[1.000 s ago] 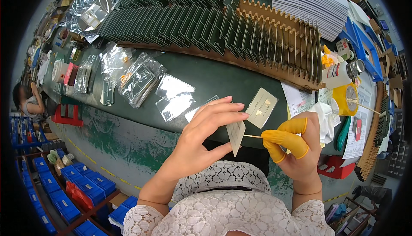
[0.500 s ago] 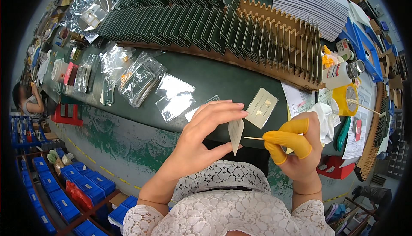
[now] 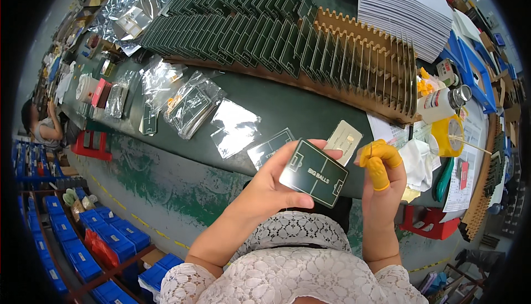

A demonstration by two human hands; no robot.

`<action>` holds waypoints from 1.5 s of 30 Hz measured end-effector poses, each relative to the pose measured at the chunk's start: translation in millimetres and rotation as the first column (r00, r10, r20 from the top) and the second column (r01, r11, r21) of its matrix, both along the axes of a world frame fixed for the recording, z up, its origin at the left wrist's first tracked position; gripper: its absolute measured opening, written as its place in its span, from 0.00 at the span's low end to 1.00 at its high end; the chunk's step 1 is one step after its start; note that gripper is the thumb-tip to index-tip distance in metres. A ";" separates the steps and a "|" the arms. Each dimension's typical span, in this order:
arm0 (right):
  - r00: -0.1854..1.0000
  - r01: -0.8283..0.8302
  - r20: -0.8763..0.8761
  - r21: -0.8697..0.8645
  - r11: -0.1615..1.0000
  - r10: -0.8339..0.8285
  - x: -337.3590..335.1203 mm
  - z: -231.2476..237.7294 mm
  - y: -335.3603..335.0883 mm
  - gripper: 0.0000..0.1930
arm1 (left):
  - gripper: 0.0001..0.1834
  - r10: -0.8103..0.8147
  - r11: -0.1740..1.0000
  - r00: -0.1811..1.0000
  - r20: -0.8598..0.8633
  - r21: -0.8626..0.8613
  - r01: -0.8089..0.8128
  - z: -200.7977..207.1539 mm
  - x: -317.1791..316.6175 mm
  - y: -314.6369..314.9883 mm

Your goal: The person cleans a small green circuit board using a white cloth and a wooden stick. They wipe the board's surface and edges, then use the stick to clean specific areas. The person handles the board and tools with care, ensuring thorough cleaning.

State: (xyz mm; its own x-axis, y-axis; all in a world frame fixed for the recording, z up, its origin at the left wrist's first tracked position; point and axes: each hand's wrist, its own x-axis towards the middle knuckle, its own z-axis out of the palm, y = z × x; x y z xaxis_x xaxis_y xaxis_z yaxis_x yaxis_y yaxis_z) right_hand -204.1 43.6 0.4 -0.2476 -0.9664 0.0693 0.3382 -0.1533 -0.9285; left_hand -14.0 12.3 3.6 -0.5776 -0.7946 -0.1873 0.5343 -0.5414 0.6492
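At the near edge of the green worktop (image 3: 310, 102), centre of the head view: the left hand (image 3: 271, 185) holds a dark green circuit card (image 3: 314, 172) with white line markings, face up and tilted slightly down to the right. The grip is a pinch across the card, thumb on its near edge, fingertips on its far edge. The right hand (image 3: 381, 185), just right of the card and apart from it, wears yellow finger cots (image 3: 379, 163) on 2 or more fingers; these curl narrowly together, and whether a thin tool sits between them cannot be told.

On the worktop directly beyond the card lie a pale card (image 3: 343, 138) and a clear bag (image 3: 271, 148) holding a similar green card. Further left lie several clear plastic bags (image 3: 193, 102). At the far side a slotted wooden rack (image 3: 365, 66) carries many green cards on edge. To the right stand a white bottle (image 3: 440, 105), a yellow tape roll (image 3: 447, 135) and crumpled white cloth (image 3: 415, 163). A stack of white sheets (image 3: 406, 11) sits far right.

Judged risks: the card is held over the gap between the worktop edge and the lap, so a loosened pinch would likely drop it to the floor. The bare left fingertips rest at the card's edges; a slide inward could smear its face. A reach to the right could knock over the bottle.
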 end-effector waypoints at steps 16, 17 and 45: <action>0.907 -0.263 -0.379 -0.169 0.950 0.184 4.6 10.0 10.4 0.10 | 0.44 0.072 0.996 0.997 -0.023 -0.058 -0.073 -8.6 -4.2 -4.4; 0.854 -0.281 -0.497 -0.186 0.941 0.157 3.8 11.3 8.8 0.10 | 0.42 0.073 0.997 0.997 0.002 -0.037 -0.073 -5.8 -3.9 -4.9; 0.780 -0.105 -0.622 -0.248 0.963 -0.075 -1.2 20.8 10.5 0.13 | 0.16 0.847 0.247 0.463 0.262 -0.964 0.095 0.9 1.0 -3.0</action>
